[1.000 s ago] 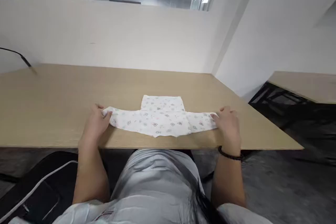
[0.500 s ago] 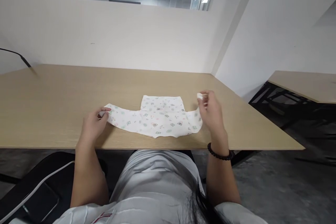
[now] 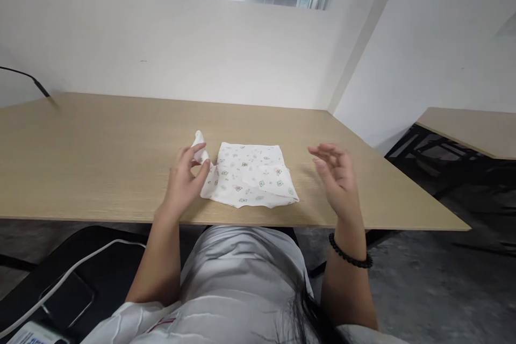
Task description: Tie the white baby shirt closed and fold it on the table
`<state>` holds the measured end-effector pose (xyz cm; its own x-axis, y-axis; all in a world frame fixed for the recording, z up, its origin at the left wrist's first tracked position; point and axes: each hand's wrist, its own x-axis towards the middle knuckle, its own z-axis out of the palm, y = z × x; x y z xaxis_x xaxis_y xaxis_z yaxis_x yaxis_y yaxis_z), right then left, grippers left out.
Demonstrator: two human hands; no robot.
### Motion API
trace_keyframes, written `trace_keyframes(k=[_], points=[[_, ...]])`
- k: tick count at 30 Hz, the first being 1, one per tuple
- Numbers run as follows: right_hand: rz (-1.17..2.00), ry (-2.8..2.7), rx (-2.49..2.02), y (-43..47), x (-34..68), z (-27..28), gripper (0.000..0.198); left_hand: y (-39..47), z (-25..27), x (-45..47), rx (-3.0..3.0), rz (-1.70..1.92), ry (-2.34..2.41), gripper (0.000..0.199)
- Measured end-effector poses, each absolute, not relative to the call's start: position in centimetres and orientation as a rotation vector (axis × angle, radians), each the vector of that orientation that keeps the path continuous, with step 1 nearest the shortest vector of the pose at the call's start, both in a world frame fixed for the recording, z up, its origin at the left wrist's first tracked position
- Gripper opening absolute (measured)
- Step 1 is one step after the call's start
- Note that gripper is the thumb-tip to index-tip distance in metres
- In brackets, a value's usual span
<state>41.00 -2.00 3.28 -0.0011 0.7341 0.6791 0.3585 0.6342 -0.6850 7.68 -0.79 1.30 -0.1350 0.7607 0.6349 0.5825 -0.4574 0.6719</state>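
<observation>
A white baby shirt (image 3: 250,174) with a small green and pink print lies folded on the table in front of me. Its right sleeve is laid inward across the body. My left hand (image 3: 185,174) is at the shirt's left side, with the left sleeve (image 3: 200,149) raised between thumb and fingers, its end sticking up above them. Off to the right of the cloth, my right hand (image 3: 334,174) hovers over the table with its fingers apart, holding nothing. A black beaded bracelet (image 3: 350,255) circles the right wrist.
The wooden table (image 3: 121,134) ends at a white wall (image 3: 181,54). A thin black cable (image 3: 38,86) hangs over the far left corner. To the right is another table (image 3: 467,129); at lower left, a black chair (image 3: 97,258) with a white cable (image 3: 76,269).
The right sleeve has gone from outstretched to folded over the shirt, and my right hand has let go and moved right. My left hand has moved inward, raising the left sleeve.
</observation>
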Motion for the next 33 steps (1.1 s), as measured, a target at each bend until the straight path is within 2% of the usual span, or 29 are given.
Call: trace_keyframes(k=[9,15,18,23,27,33], points=[[0.004,-2.322,-1.538,-0.9,32.3,0.5,0.017,-1.2,1.8,7.1,1.931,1.846,1.73,0.036],[-0.154,-2.384,-1.734,-0.7,30.9,0.6,0.024,-1.4,0.6,3.8,1.793,1.837,1.831,0.034],[-0.088,-2.227,-1.606,-1.1,31.4,0.6,0.024,-1.2,-0.1,2.9,1.737,1.812,1.838,0.036],[0.316,-2.246,-1.111,-2.0,32.7,0.1,0.025,-1.0,-0.4,2.7,1.747,1.778,1.827,0.04],[0.38,-2.256,-1.249,-2.0,33.7,-0.6,0.058,-1.3,0.0,3.0,1.784,1.773,1.776,0.041],[0.353,-2.363,-1.566,-1.7,34.3,-1.8,0.075,-1.8,1.1,5.2,1.81,1.808,1.641,0.04]])
